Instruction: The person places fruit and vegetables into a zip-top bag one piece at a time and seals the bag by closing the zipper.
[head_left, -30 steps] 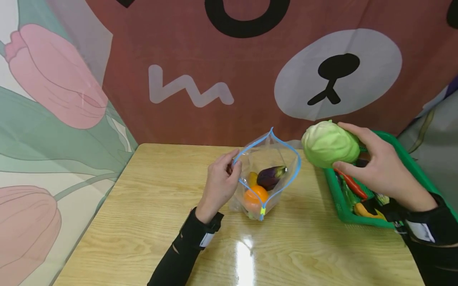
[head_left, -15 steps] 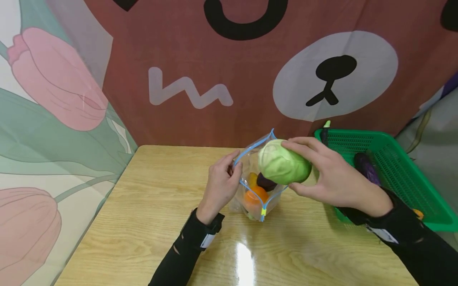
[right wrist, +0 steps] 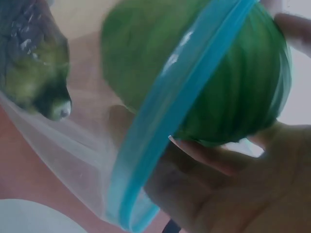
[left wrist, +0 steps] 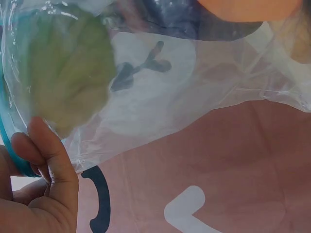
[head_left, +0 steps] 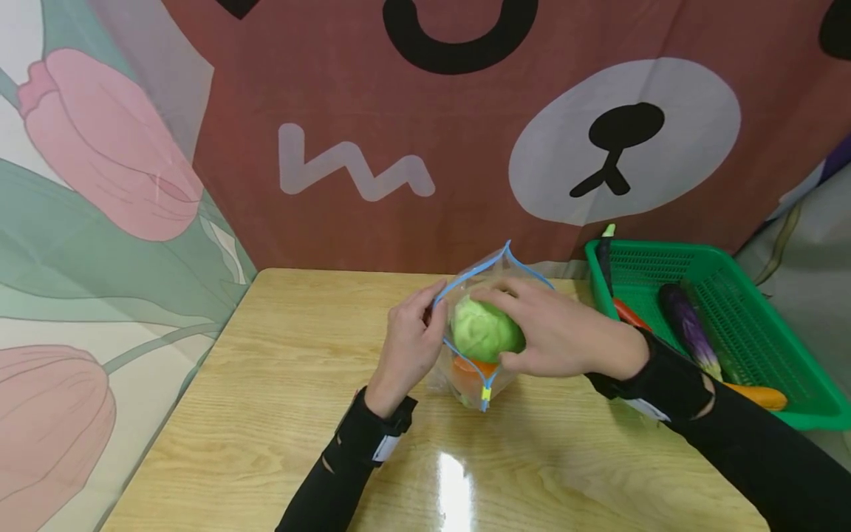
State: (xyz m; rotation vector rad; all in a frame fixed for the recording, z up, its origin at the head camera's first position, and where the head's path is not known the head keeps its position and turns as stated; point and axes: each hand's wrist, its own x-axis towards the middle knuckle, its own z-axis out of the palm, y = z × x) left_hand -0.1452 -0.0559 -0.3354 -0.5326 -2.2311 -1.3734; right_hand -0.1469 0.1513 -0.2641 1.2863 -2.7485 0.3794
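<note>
A clear zip bag [head_left: 465,388] with a blue-edged mouth stands on the wooden table, its mouth spread wide. My left hand [head_left: 408,343] pinches the bag's left rim between thumb and fingers. In my right hand [head_left: 555,325] is a green cabbage [head_left: 484,331], gripped at the bag's mouth and partly inside it. The right wrist view shows the cabbage [right wrist: 233,82] crossing the blue zip edge, fingers round it. Below the cabbage an orange [head_left: 468,367] shows in the bag. A dark eggplant [right wrist: 34,58] lies deeper inside, hidden from the head view.
At the right a green plastic basket [head_left: 814,369] holds a purple eggplant [head_left: 688,325], a red pepper [head_left: 630,314], a yellow elongated vegetable [head_left: 758,397] and a dark long vegetable [head_left: 604,258]. A cloth with a printed bear [head_left: 465,148] hangs behind the table [head_left: 299,355].
My right hand has carried the cabbage left from over the basket and lowered it into the bag's mouth, covering the eggplant there. My left hand keeps its hold on the rim.
</note>
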